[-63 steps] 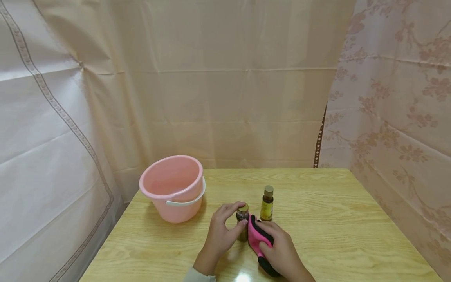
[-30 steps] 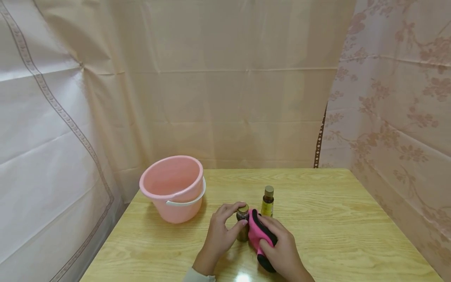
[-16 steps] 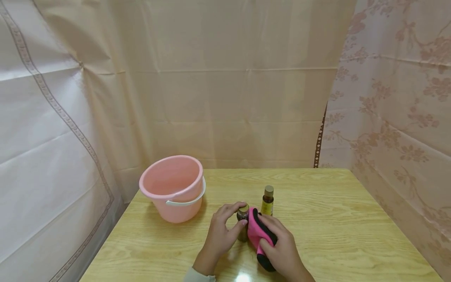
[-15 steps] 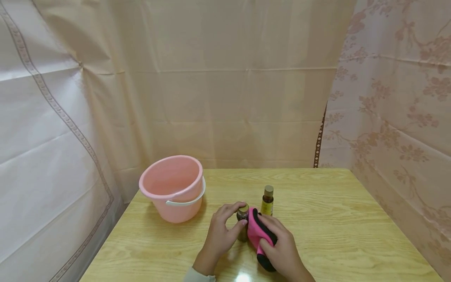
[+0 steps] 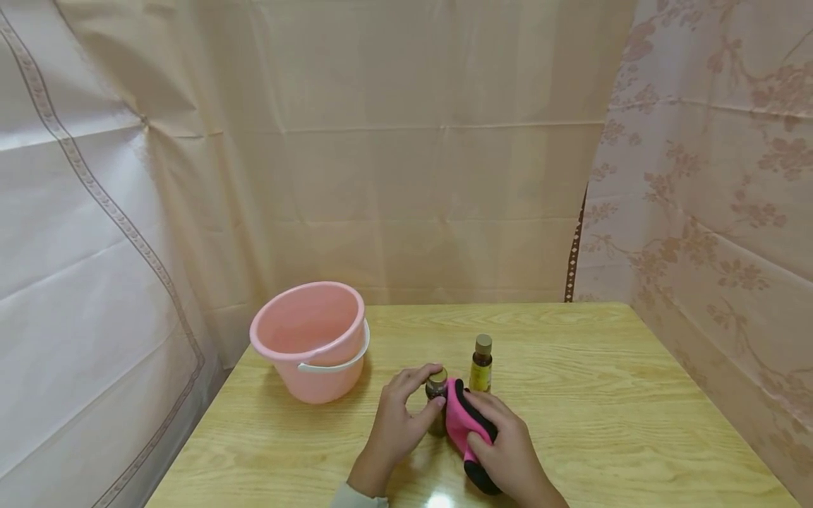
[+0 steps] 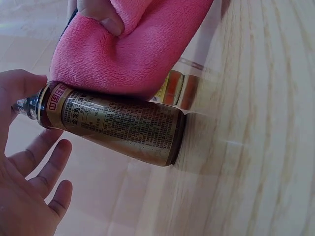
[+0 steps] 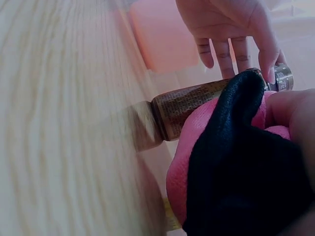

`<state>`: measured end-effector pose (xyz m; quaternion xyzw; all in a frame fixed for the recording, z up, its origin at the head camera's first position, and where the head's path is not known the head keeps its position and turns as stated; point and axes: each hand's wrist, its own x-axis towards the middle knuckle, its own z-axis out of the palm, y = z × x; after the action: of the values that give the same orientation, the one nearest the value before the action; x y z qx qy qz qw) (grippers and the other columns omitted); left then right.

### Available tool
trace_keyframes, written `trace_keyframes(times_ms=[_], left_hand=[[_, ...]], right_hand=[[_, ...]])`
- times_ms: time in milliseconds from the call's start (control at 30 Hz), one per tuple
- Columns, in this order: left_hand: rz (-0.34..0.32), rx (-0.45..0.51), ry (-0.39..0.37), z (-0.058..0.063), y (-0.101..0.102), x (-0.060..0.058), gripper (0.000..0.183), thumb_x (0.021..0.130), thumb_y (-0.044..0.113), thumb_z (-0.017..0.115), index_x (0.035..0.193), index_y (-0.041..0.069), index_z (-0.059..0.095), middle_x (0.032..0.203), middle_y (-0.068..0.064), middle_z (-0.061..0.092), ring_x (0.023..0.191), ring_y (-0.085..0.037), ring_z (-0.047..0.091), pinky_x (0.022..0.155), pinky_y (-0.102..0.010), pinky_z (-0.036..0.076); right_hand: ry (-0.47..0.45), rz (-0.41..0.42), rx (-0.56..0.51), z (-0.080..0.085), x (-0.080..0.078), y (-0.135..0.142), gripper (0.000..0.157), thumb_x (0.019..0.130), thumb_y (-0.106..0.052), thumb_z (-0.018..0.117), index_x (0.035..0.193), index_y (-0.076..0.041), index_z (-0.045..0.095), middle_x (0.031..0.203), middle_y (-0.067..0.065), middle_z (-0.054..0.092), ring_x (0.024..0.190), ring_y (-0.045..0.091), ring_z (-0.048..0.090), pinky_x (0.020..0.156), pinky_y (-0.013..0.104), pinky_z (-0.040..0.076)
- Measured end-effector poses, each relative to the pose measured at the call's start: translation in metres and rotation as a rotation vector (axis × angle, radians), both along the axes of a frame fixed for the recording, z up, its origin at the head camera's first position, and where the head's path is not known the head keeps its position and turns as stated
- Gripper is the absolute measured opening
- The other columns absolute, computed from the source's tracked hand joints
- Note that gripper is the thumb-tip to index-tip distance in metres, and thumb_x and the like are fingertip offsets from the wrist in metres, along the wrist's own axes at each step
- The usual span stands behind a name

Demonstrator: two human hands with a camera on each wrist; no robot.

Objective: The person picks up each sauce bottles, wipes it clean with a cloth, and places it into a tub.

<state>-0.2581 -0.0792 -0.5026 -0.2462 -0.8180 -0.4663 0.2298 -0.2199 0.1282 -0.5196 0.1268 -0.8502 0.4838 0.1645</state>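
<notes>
My left hand (image 5: pixel 395 418) pinches the neck of a small dark glass bottle (image 6: pixel 118 123) with a gold cap, thumb on one side and fingers on the other. The bottle stands upright on the table, its brown printed label facing the left wrist camera. In my right hand (image 5: pixel 508 443) is a bunched pink fleecy cloth (image 5: pixel 461 420) with black trim, pressed against the bottle's right side. The right wrist view shows the cloth's black part (image 7: pixel 241 172) covering much of the bottle. Just behind the cloth, a second brown bottle (image 5: pixel 481 370) with a yellow label is partly hidden.
A pink bucket (image 5: pixel 320 384) with a white handle (image 5: pixel 343 363) stands at the table's left edge. The wooden table (image 5: pixel 603 395) ends at a beige curtain (image 5: pixel 406 176) behind, with more hanging cloth on both sides.
Over the last two seconds the cloth slid a little away from me along the bottle's side, hiding more of the yellow-label bottle, then came slightly back. The left hand and its bottle stayed put.
</notes>
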Motion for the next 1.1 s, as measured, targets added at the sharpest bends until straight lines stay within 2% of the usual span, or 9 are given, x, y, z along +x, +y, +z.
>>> trace_keyframes(times_ms=[267, 433, 667, 933, 1100], left_hand=[[0.008, 0.005, -0.02, 0.0, 0.0005, 0.0001, 0.05, 0.091, 0.031, 0.081, 0.137, 0.04, 0.064, 0.125, 0.014, 0.068, 0.119, -0.01, 0.062, 0.099, -0.047, 0.044], [0.016, 0.015, -0.019, 0.0, 0.0015, 0.0009, 0.051, 0.089, 0.029, 0.083, 0.136, 0.04, 0.065, 0.119, 0.009, 0.064, 0.114, -0.011, 0.061, 0.099, -0.045, 0.046], [0.03, 0.022, 0.002, 0.0, 0.0021, 0.0011, 0.05, 0.089, 0.027, 0.083, 0.135, 0.039, 0.067, 0.114, 0.008, 0.064, 0.107, -0.012, 0.061, 0.094, -0.044, 0.045], [0.031, 0.013, 0.038, -0.0019, 0.001, -0.0004, 0.048, 0.088, 0.025, 0.083, 0.134, 0.031, 0.069, 0.11, 0.008, 0.067, 0.105, -0.009, 0.063, 0.093, -0.044, 0.045], [0.024, 0.001, 0.036, -0.0005, 0.0012, -0.0001, 0.049, 0.088, 0.026, 0.083, 0.134, 0.034, 0.068, 0.111, 0.011, 0.068, 0.107, -0.008, 0.063, 0.093, -0.047, 0.041]], right_hand=[[-0.12, -0.016, 0.091, -0.0018, -0.002, -0.0014, 0.062, 0.081, 0.0, 0.078, 0.133, -0.031, 0.07, 0.135, -0.009, 0.065, 0.125, 0.015, 0.061, 0.099, 0.038, 0.053], [-0.144, -0.024, 0.122, -0.0023, -0.0019, -0.0012, 0.061, 0.081, -0.001, 0.077, 0.135, -0.03, 0.069, 0.135, -0.006, 0.066, 0.125, 0.019, 0.062, 0.098, 0.042, 0.053], [-0.164, -0.032, 0.146, -0.0008, -0.0015, -0.0018, 0.06, 0.082, -0.003, 0.078, 0.135, -0.029, 0.069, 0.133, -0.004, 0.067, 0.122, 0.019, 0.063, 0.096, 0.041, 0.054], [-0.124, -0.039, 0.132, -0.0017, -0.0012, -0.0025, 0.063, 0.08, -0.002, 0.078, 0.134, -0.033, 0.07, 0.133, -0.008, 0.066, 0.121, 0.016, 0.063, 0.097, 0.04, 0.054], [-0.053, -0.041, 0.102, -0.0037, -0.0014, -0.0022, 0.066, 0.079, -0.001, 0.081, 0.134, -0.035, 0.069, 0.133, -0.01, 0.066, 0.119, 0.013, 0.063, 0.096, 0.039, 0.055]])
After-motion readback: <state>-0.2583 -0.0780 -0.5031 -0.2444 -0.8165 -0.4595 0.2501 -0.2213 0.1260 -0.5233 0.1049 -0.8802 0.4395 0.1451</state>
